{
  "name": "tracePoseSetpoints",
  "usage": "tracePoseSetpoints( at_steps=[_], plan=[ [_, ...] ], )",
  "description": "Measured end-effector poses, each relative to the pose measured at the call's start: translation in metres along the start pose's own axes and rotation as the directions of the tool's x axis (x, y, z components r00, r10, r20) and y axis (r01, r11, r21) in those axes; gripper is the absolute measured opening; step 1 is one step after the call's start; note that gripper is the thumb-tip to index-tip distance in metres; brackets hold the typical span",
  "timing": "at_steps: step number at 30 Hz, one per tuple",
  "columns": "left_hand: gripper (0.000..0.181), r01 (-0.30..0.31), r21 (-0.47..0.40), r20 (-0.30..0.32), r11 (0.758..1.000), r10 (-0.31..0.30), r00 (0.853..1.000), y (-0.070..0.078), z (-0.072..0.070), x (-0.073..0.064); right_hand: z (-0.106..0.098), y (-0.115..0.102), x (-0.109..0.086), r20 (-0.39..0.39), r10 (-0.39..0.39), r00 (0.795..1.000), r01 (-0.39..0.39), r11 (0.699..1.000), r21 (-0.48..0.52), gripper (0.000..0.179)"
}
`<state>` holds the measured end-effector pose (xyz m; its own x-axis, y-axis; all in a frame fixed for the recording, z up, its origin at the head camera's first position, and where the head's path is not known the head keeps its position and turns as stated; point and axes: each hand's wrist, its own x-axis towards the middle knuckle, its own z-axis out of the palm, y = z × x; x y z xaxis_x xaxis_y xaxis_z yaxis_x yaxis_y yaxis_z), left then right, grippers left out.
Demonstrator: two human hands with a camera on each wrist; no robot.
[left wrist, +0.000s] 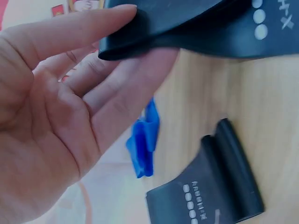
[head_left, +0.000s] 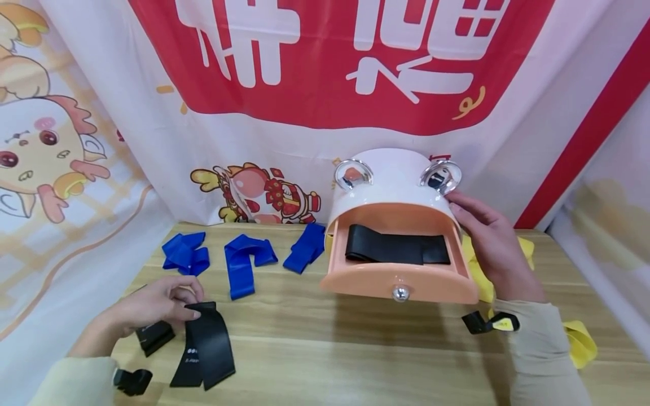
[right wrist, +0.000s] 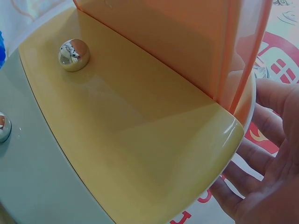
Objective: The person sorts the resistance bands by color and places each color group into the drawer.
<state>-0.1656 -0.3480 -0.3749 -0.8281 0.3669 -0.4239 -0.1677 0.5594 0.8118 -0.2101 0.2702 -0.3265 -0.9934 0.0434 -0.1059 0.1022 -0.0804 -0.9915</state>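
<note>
My left hand [head_left: 154, 304] pinches a folded black elastic band [head_left: 215, 344] between thumb and fingers, its ends hanging over the table. Beside that hand lies another folded black band [left wrist: 205, 186] with white print. With its fingers along the right side, my right hand [head_left: 490, 242] touches a white rounded drawer box [head_left: 393, 175] with two silver eye-shaped knobs on top. Its orange top drawer [head_left: 401, 285] is pulled out, and a black band [head_left: 393, 246] lies folded inside. The right wrist view shows a yellow drawer [right wrist: 140, 121] and a grey-green drawer [right wrist: 42, 172] pushed in below it.
Several blue bands lie at the back left, among them a bent one [head_left: 241, 265]. A yellow band [head_left: 579, 344] rests at the right, with more yellow [head_left: 479, 270] partly hidden behind my right hand. A printed cloth [head_left: 315, 121] hangs behind the wooden table [head_left: 304, 349].
</note>
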Motion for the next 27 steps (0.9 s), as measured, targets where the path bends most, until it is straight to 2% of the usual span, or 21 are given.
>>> tracePoseSetpoints(
  at_steps=[7, 12, 16, 23, 27],
  plan=[
    [0.035, -0.023, -0.004, -0.004, 1.000, 0.023, 1.000, 0.011, -0.006, -0.021, 0.002, 0.000, 0.001, -0.005, -0.008, 1.000, 0.008, 1.000, -0.016, 0.066],
    [0.041, -0.071, -0.031, -0.005, 0.997, 0.070, 0.998, 0.024, -0.007, -0.031, 0.001, -0.001, 0.001, -0.014, 0.007, 1.000, -0.007, 1.000, -0.015, 0.067],
    [0.038, -0.098, -0.050, -0.010, 0.994, 0.098, 0.995, 0.032, -0.006, -0.036, 0.000, 0.000, 0.000, 0.000, 0.003, 1.000, -0.003, 1.000, 0.011, 0.067],
    [0.034, -0.198, -0.024, -0.046, 0.980, 0.197, 0.979, 0.048, -0.002, -0.038, 0.000, 0.001, -0.001, 0.007, 0.002, 1.000, -0.002, 1.000, 0.007, 0.067],
    [0.034, -0.200, -0.011, -0.066, 0.980, 0.199, 0.978, 0.057, 0.002, -0.036, -0.001, 0.000, -0.001, 0.002, -0.003, 1.000, 0.003, 1.000, -0.011, 0.068]
  ],
)
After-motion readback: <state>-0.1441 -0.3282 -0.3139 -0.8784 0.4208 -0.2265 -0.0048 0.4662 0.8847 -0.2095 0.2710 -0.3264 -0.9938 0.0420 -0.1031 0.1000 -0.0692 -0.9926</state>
